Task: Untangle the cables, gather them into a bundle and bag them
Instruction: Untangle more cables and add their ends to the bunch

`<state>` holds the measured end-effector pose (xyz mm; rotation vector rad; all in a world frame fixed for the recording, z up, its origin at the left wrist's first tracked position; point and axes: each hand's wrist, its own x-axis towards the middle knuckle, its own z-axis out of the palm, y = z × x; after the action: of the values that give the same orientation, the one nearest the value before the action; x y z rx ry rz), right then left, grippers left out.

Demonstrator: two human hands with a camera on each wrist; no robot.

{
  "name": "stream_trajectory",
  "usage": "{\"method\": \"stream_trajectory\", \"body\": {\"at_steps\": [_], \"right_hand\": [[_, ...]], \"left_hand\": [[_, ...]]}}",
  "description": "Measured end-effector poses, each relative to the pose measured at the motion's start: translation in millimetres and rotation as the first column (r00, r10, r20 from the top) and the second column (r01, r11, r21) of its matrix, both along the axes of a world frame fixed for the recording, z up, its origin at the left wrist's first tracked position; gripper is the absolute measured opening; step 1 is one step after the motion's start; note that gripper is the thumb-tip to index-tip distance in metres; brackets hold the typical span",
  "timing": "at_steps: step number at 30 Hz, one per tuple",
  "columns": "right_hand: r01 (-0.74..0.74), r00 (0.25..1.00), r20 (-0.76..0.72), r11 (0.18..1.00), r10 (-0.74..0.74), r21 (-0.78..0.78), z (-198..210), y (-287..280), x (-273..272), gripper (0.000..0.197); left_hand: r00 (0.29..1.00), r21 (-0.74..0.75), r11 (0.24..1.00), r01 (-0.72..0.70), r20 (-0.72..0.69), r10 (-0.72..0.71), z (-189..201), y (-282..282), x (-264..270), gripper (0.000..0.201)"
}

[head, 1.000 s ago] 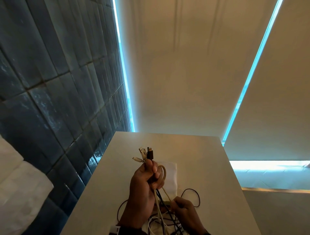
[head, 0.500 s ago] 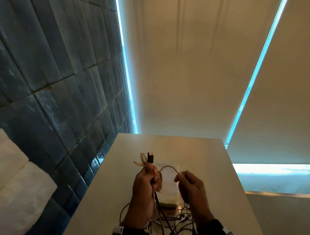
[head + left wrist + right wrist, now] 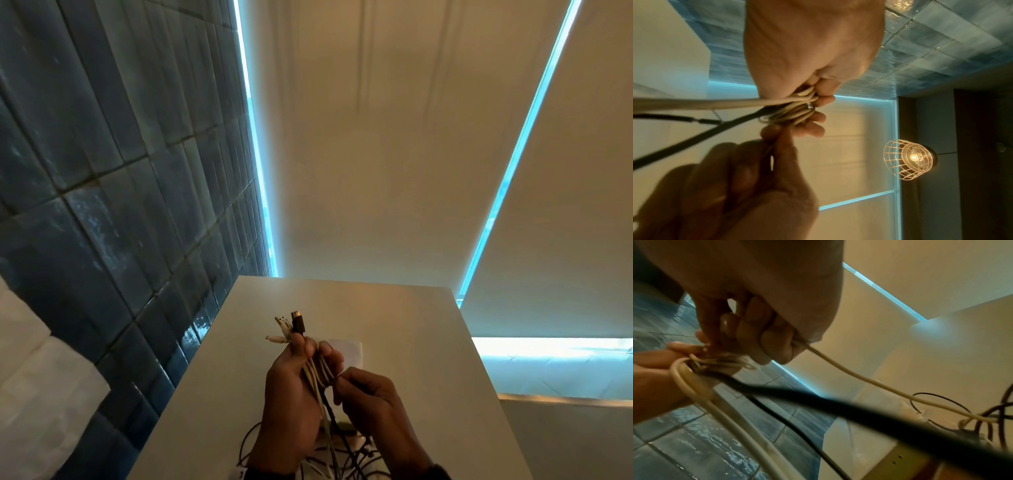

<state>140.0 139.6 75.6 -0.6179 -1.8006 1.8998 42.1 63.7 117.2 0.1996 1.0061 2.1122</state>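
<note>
Left hand clenched round cable coils above table, plugs poking up. Right hand pinches beige cable, feeding another loop. Risk: trailing tangle snags, pulling coils loose.

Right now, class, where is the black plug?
In the head view, the black plug sticks up above the left hand, beside the white plugs, over the table.
</note>
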Motion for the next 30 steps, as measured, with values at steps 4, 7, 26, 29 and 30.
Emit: {"method": "stream_trajectory", "body": {"at_steps": [4,7,26,29,30], "right_hand": [[-0.064,0.997,0.026,0.994,0.066,-0.086,-19.9,-1.9,0.7,0.030],[-0.039,0.999,0.034,0.998,0.041,-0.047,-37.3,0.2,-0.2,0.031],[0.128,0.890,0.406,0.968,-0.208,0.214,-125.9,14.7,8.5,0.034],[0.287,0.899,0.268,0.929,-0.345,0.233,-100.3,19.4,5.5,0.026],[0.326,0.904,0.214,0.921,-0.370,0.213,-88.2,20.4,3.8,0.025]], "left_hand": [[0.998,0.036,0.999,-0.007,-0.055,0.009,-6.3,0.2,-1.8,0.035],[0.992,0.022,1.000,0.007,-0.123,-0.004,-6.2,-2.3,-1.7,0.033],[0.978,-0.016,0.999,0.037,-0.204,-0.039,-0.2,-9.1,-0.6,0.028],[0.977,-0.060,0.998,0.012,-0.213,-0.025,-6.6,-7.4,-6.1,0.026],[0.976,-0.076,0.997,0.001,-0.215,-0.018,-9.3,-6.3,-7.8,0.026]]}}
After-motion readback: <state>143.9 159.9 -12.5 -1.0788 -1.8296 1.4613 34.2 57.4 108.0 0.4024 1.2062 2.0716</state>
